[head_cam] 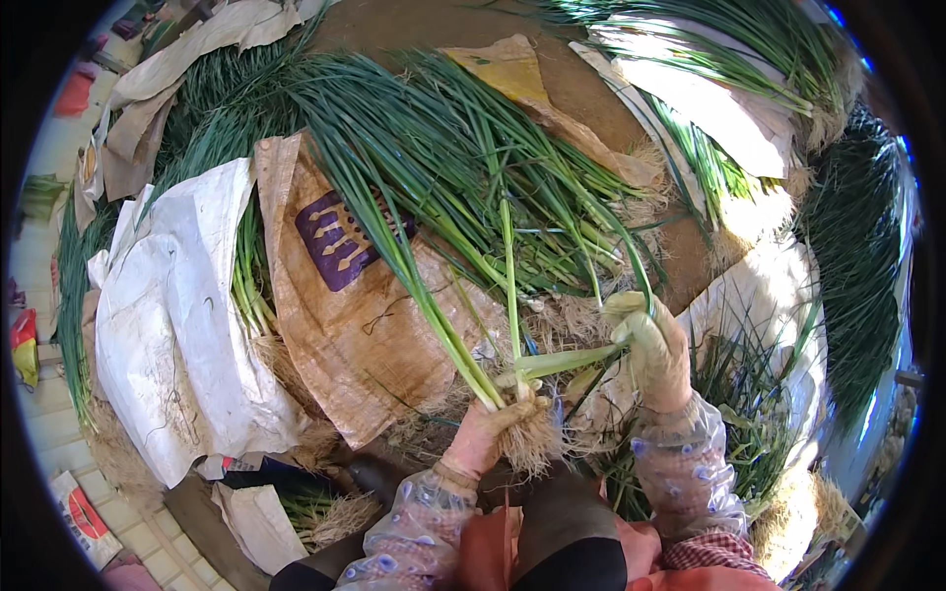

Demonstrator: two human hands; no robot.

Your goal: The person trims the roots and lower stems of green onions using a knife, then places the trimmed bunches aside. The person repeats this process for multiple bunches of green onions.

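My left hand [484,432], in a pale glove, grips a few spring onions [443,325] low on their white stems. Their roots [531,437] hang out beneath the fingers, and their green tops lean away to the upper left. My gloved right hand [654,347] is closed on a pale green outer leaf [569,362], stretched between both hands. A long green blade of it rises above the right fingers. Beyond my hands lies a large heap of spring onions [414,148], roots towards the right, partly on a brown woven sack [325,318].
White woven sacks [185,318] cover more onions at left. Loose green leaves [746,414] pile up beside my right forearm. Further bundles [850,258] lie at far right, and others [776,59] at upper right. A yellow-brown sack [510,70] lies behind the heap.
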